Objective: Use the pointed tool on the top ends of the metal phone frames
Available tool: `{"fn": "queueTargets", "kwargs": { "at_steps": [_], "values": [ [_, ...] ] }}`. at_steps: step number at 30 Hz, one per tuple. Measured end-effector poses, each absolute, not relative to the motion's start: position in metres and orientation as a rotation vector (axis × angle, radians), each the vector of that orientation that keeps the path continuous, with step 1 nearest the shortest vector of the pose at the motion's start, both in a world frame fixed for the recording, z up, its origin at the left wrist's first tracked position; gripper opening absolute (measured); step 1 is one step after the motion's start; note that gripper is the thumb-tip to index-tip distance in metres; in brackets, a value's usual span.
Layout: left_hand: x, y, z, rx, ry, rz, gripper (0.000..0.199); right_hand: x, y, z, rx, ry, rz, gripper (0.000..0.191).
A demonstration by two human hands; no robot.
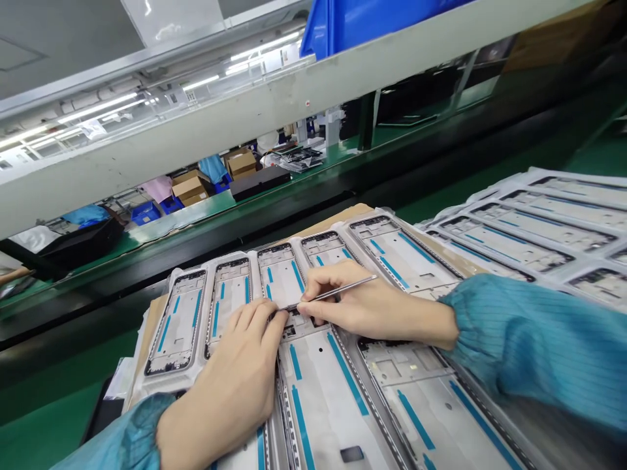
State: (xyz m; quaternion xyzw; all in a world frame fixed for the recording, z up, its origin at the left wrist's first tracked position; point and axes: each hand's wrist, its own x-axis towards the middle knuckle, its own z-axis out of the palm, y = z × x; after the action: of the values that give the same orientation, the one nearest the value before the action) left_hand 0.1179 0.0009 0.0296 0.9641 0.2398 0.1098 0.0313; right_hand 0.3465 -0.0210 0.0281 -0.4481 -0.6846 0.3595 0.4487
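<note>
My right hand [347, 297] pinches a thin metal rod-like tool [343, 286] between thumb and fingers. Its dark tip points left, at the top edge of a phone middle frame [323, 391]. That silver-white frame carries blue strips and lies in a white plastic tray [200, 375]. My left hand [235, 369] is closed at the frame's upper left corner, thumb and index finger against the edge. Fingers of both hands partly hide the tool's tip and the corner. Another phone frame [431, 398] lies just to the right, below my right wrist.
Several more frames fill the tray, which rests on brown cardboard [337, 220]. A second tray of frames [519, 235] stands at the right. Behind are a green bench, a pale crossbeam [235, 134], cardboard boxes [191, 187] and a blue bin [372, 23] overhead.
</note>
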Motion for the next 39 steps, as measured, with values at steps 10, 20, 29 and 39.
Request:
{"fn": "queueTargets", "kwargs": {
  "at_steps": [10, 20, 29, 39],
  "values": [
    [0.116, 0.002, 0.029, 2.785, 0.758, 0.345, 0.063, 0.348, -0.015, 0.024, -1.171, -1.525, 0.713, 0.021],
    [0.104, 0.019, 0.001, 2.522, 0.644, 0.552, 0.084, 0.35, -0.017, 0.014, -1.215, -2.035, 0.132, 0.019],
    [0.115, 0.014, 0.016, 2.528, 0.759, 0.467, 0.079, 0.348, -0.021, 0.02, -1.204, -2.071, 0.326, 0.013],
    [0.111, 0.004, 0.022, 2.631, 0.871, 0.492, 0.072, 0.347, -0.023, 0.017, -1.115, -2.141, 0.286, 0.021]
  ]
}}
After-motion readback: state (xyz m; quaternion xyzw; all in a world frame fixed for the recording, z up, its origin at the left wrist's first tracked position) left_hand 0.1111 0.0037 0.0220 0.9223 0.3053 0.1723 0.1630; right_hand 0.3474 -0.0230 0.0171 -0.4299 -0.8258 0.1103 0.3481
